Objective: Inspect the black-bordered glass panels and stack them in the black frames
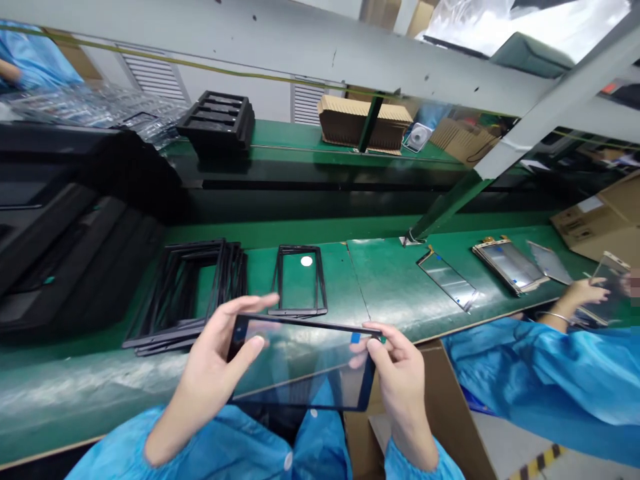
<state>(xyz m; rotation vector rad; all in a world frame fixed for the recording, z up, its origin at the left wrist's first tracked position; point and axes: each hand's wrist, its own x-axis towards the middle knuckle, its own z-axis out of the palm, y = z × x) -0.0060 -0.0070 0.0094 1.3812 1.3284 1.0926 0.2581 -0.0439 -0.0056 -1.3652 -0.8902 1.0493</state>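
Right, left hand and right hand have closed grips on a black-edged glass panel, held by its short ends. Stacked black frames sit on the green bench.

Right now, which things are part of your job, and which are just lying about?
Part of the job:
left hand and right hand, holding a black-edged glass panel
stack of black frames
single black frame

Just lying about:
black tray
cardboard stack
gold-edged panel
co-worker's hand
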